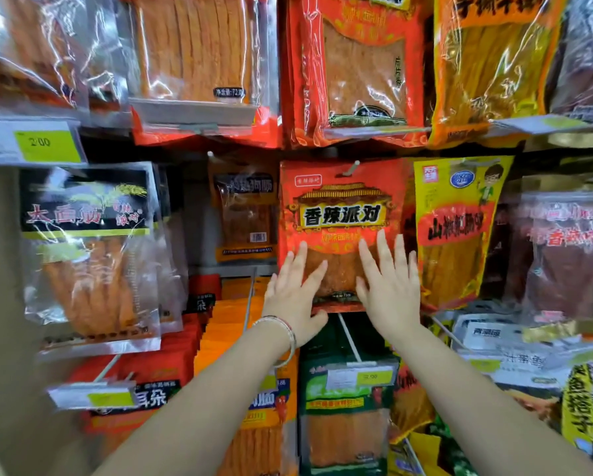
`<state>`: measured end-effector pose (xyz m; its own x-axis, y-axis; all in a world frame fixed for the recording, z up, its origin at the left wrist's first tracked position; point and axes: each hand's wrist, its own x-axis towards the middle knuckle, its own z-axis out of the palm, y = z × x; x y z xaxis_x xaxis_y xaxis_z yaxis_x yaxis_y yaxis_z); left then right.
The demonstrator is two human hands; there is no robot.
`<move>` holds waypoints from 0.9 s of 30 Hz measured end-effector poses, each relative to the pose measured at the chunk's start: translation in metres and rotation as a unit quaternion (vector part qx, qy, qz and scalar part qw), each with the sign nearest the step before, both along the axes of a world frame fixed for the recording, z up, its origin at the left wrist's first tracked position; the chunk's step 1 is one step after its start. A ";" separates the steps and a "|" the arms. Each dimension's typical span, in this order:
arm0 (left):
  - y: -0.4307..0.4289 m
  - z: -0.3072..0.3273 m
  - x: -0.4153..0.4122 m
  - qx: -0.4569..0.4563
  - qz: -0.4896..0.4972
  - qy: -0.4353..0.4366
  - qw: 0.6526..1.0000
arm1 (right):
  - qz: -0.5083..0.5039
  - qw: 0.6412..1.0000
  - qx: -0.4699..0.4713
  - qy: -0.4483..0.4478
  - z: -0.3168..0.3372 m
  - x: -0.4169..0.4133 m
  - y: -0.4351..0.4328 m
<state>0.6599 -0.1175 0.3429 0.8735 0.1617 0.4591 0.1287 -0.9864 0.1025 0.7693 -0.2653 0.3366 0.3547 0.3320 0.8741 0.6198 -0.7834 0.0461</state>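
at the centre of the frame a red snack packet [341, 214] hangs from a peg – orange-brown slabs show through its clear window. the left hand [293, 298] and right hand [389, 290] lie flat on its lower half, fingers straight and spread. a yellow packet [456, 228] of strips hangs just right.

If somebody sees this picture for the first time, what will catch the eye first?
The left hand and the right hand press flat, fingers spread, on the red snack packet hanging at the centre. A bracelet circles the left wrist, and a green price tag sits at the upper left.
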 end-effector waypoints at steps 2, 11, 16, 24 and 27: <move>0.006 0.001 0.007 0.009 0.009 0.016 1.000 | -0.016 0.999 -0.026 0.018 -0.001 0.005 0.004; 0.032 0.016 0.038 0.023 0.030 0.086 0.996 | -0.004 0.971 -0.118 0.209 0.025 0.027 0.025; 0.034 0.029 0.035 -0.015 0.000 0.074 0.997 | 0.030 0.947 -0.099 0.305 0.055 0.016 0.024; -0.005 0.025 -0.054 -0.193 -0.105 -0.081 0.972 | 0.141 0.927 0.141 0.318 0.016 -0.065 -0.022; -0.031 -0.024 -0.118 -0.261 -0.142 -0.148 0.943 | 0.171 0.895 0.172 0.374 -0.040 -0.114 -0.047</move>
<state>0.5417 -0.1487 0.3185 0.7611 0.2129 0.6128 -0.2430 -0.7822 0.5736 0.6551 -0.3122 0.2966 0.8120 0.2896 0.5068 0.5834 -0.4297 -0.6892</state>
